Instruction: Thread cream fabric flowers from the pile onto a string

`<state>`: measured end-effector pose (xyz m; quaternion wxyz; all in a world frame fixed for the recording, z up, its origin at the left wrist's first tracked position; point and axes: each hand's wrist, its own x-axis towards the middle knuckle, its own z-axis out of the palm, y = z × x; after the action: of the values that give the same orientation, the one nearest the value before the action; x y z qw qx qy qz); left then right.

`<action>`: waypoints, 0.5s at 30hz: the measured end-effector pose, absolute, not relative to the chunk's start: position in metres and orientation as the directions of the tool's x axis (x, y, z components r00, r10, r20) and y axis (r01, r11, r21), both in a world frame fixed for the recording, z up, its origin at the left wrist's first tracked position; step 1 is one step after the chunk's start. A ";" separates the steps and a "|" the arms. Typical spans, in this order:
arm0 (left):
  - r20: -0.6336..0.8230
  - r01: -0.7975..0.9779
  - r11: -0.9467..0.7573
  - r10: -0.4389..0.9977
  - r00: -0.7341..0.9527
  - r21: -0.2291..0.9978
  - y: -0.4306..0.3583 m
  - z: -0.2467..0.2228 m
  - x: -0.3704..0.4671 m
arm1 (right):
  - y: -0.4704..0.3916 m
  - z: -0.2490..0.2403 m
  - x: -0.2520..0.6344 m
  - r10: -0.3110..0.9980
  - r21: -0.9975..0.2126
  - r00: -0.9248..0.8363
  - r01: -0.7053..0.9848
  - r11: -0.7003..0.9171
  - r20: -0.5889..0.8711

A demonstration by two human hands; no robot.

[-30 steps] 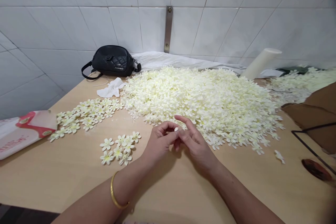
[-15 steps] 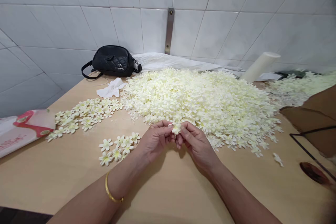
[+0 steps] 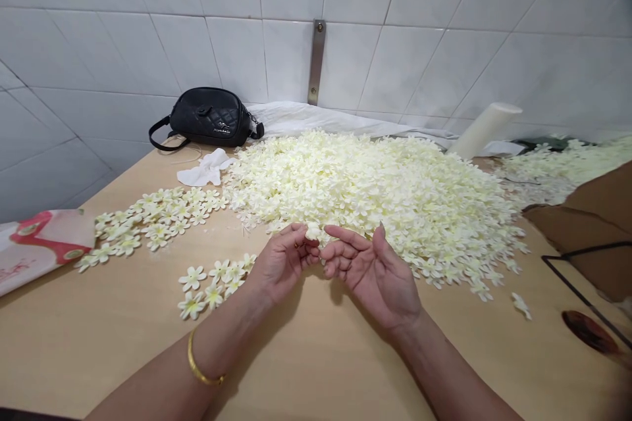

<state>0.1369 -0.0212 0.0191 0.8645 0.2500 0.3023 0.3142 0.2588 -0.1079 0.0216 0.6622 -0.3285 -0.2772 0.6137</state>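
Between the thumb and fingers of my left hand is a small pale-yellow artificial flower, pinched at the fingertips. My right hand lies just to the right of it, palm turned up, thumb raised and fingers spread, with nothing in it. Its fingertips come close to the left hand; whether they touch is unclear. Beyond both hands rises a big heap of loose pale-yellow flowers. Several flowers with yellow centres lie face up by my left forearm, partly hidden by it.
A spread of more flowers lies at the left, beside a pink and white packet. Farther back are a crumpled tissue and a black bag. A white roll leans behind the heap. Brown cardboard stands at the right.
My right hand has let go of the flower, opened and turned palm up, moving slightly right. My left hand keeps the flower and has shifted a little left.
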 end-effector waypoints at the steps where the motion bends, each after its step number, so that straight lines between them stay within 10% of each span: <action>1: -0.339 -0.387 0.652 0.707 0.620 0.652 -0.022 0.018 0.137 | -0.108 0.021 0.258 0.990 -0.818 0.138 -0.573 0.048 -0.038; 7: -0.189 -0.217 0.431 0.721 0.667 0.876 -0.033 0.016 0.138 | -0.112 0.014 0.250 0.920 -1.000 0.392 0.031 -0.002 0.011; 15: -0.185 -0.226 0.525 0.619 0.763 0.821 -0.032 0.022 0.137 | -0.109 0.014 0.254 0.969 -0.963 0.246 -0.265 0.051 -0.016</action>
<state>0.1371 -0.0323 0.0219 0.8410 0.4178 0.2349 0.2511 0.2544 -0.1087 0.0144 0.6257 -0.4810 -0.3663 0.4930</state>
